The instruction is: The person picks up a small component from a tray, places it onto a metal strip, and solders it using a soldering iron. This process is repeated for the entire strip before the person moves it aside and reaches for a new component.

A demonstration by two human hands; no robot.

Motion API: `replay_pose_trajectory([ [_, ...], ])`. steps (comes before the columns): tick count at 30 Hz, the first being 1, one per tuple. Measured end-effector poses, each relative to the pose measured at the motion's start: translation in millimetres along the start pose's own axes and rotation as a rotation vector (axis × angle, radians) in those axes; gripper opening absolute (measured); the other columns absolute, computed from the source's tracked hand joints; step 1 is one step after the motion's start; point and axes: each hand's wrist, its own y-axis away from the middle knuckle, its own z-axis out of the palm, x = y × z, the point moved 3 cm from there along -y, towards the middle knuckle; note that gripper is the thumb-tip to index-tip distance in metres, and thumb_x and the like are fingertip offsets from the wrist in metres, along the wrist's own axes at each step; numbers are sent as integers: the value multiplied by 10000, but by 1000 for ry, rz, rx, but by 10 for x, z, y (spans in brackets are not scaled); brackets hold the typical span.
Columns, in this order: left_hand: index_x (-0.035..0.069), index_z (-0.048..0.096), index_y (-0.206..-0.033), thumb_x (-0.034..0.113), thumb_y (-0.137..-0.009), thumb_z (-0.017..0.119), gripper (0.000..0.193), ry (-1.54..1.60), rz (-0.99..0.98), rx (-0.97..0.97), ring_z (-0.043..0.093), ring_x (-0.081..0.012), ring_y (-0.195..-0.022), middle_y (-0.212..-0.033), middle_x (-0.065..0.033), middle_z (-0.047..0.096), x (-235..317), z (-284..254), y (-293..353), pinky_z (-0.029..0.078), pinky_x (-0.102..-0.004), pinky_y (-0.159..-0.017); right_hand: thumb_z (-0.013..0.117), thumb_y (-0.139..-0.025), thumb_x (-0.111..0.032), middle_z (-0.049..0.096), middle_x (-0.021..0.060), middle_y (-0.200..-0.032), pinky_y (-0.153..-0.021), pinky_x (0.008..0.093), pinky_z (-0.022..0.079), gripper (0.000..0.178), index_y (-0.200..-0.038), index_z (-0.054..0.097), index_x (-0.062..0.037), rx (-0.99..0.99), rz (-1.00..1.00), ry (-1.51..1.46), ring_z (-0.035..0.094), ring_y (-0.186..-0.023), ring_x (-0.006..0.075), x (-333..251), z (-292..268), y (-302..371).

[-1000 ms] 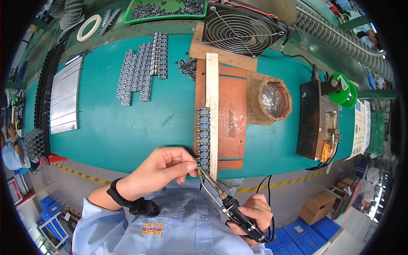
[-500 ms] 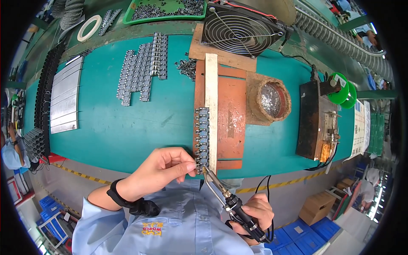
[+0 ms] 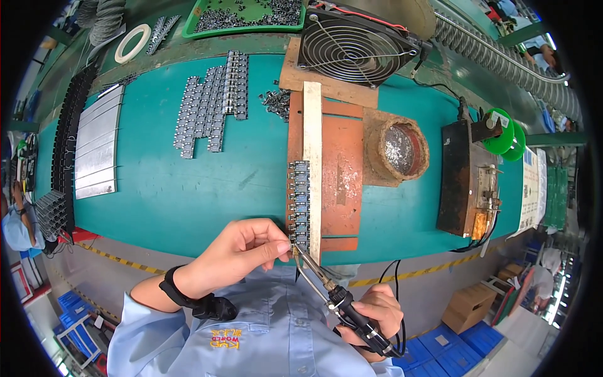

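Note:
My right hand (image 3: 380,312) grips a black soldering iron (image 3: 358,320) with a thin metal feed tube alongside its shaft. Its tip rests at the near end of a column of small circuit boards (image 3: 299,201). Thumb and forefinger of my left hand (image 3: 242,254) are pinched together right beside that tip, at the column's left edge. What lies between those fingertips is too small to make out. The boards lie against a pale straight bar (image 3: 312,132) on a reddish-brown board (image 3: 342,163).
A fan (image 3: 355,47) stands at the back, with a round solder-flecked pot (image 3: 402,151) nearer. At right sits a dark metal box (image 3: 455,179) with a green spool (image 3: 499,132). Board panels (image 3: 207,107), loose components (image 3: 276,103), a green tray (image 3: 245,28) and a metal plate (image 3: 97,144) lie leftward.
The soldering iron's tip has shifted slightly left, closer to my left fingertips. My left hand keeps its pinch in nearly the same place.

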Motion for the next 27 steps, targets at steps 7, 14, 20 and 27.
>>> replay_pose_trajectory([
  [7,23,551,-844,139,-865,529,119,-1,25,-8,479,-40,-633,-770,-4,582,-16,-12,0,396,-183,-573,784,-561,-143,563,14,-540,-552,270,396,393,-878,578,-37,4,-34,-41,526,-452,160,2,-19,-38],
  [14,25,547,-829,129,-853,535,107,-6,31,1,501,-66,-651,-771,-34,587,-17,20,7,411,-202,-601,732,-658,-148,560,86,-805,-630,256,392,476,-1047,488,-21,534,85,-255,539,-717,141,236,-50,51],
  [20,25,545,-828,126,-857,527,106,-26,39,10,503,-66,-650,-774,-36,588,-17,19,-4,413,-204,-604,624,-721,-97,493,77,-884,-634,225,394,443,-1106,425,-7,648,345,-38,476,-729,112,456,2,-311],
  [27,16,555,-852,124,-864,511,117,-87,43,39,508,-69,-653,-781,-39,591,80,-29,59,414,-204,-602,585,-740,-72,493,70,-873,-612,213,400,400,-1100,427,1,688,308,-230,471,-703,104,477,82,-433],
])
